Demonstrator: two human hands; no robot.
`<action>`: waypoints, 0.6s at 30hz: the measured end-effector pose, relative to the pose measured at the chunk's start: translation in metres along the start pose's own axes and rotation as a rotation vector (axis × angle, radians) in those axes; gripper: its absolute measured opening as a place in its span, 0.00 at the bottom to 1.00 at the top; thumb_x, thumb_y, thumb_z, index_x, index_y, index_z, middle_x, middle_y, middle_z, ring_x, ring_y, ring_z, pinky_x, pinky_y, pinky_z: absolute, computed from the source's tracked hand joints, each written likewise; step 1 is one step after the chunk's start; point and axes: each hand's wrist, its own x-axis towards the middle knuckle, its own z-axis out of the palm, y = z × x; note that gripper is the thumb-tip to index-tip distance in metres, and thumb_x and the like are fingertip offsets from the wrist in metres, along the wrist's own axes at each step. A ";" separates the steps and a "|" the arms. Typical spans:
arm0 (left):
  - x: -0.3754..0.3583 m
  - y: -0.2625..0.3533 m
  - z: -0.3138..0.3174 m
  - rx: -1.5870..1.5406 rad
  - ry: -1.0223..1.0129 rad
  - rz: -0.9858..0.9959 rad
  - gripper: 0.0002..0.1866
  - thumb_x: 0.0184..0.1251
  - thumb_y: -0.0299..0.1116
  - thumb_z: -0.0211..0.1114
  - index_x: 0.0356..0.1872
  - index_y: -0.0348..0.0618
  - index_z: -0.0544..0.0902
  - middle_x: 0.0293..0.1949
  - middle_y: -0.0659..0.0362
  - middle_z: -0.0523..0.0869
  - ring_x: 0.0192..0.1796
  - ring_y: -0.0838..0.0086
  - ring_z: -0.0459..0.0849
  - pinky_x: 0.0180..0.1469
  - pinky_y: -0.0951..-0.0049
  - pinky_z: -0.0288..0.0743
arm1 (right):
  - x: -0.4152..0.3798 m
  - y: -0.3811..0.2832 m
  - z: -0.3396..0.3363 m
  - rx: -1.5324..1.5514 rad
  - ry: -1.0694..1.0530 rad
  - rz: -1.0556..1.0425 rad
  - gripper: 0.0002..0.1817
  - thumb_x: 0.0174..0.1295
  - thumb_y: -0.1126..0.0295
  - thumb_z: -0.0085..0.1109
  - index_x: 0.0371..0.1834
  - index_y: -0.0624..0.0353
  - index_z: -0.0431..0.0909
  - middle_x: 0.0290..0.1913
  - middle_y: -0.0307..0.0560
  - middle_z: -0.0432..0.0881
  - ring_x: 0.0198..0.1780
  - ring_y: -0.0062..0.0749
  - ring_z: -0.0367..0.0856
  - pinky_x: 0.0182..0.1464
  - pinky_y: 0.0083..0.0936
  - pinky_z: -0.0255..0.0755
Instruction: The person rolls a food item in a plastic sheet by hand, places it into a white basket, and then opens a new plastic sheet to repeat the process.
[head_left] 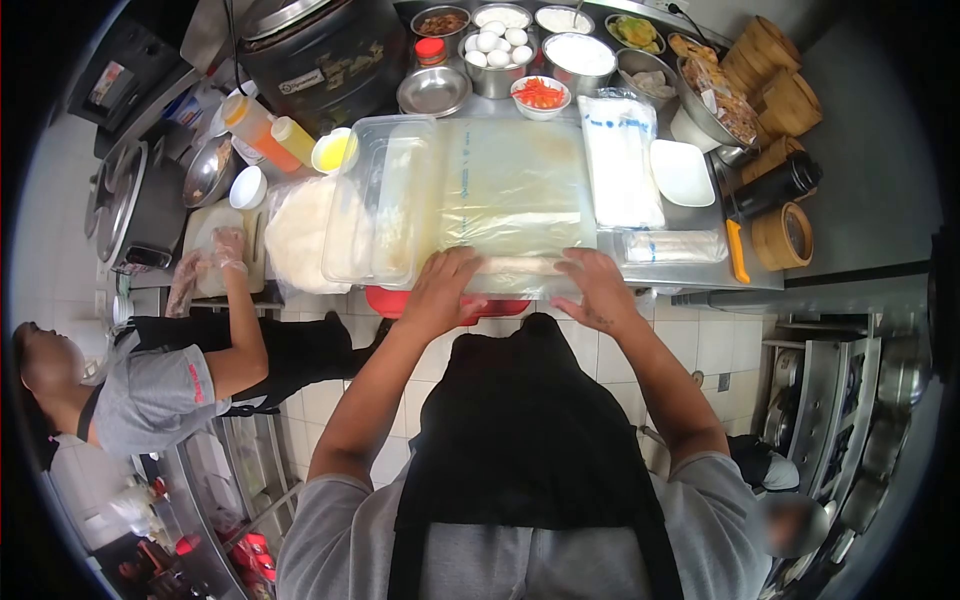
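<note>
Both hands are at the front edge of a plastic-covered board. My left hand [441, 290] grips the left end of a pale roll [518, 266] wrapped in clear plastic. Around its right end the fingers of my right hand [597, 288] are curled. Beyond the roll, clear plastic film [515, 190] with blue print lies flat. A clear plastic tray [385, 200] sits left of the film, beside round flat dough sheets [305, 235] in plastic. A finished-looking wrapped roll [675, 247] rests to the right, below a stack of white plastic packages [622, 165].
Behind are a bowl of eggs [495, 50], red strips in a bowl [540, 95] and a metal plate [434, 92]. At right are a white dish [682, 172], an orange-handled knife [737, 250] and bamboo steamers [783, 237]. A gloved co-worker [160, 385] stands left.
</note>
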 end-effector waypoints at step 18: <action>0.008 -0.018 0.018 0.025 0.095 0.077 0.03 0.65 0.26 0.65 0.38 0.40 0.81 0.55 0.49 0.86 0.59 0.53 0.83 0.70 0.49 0.70 | 0.000 0.018 0.038 -0.014 0.077 -0.085 0.03 0.68 0.72 0.61 0.42 0.57 0.81 0.57 0.49 0.83 0.61 0.46 0.79 0.63 0.42 0.71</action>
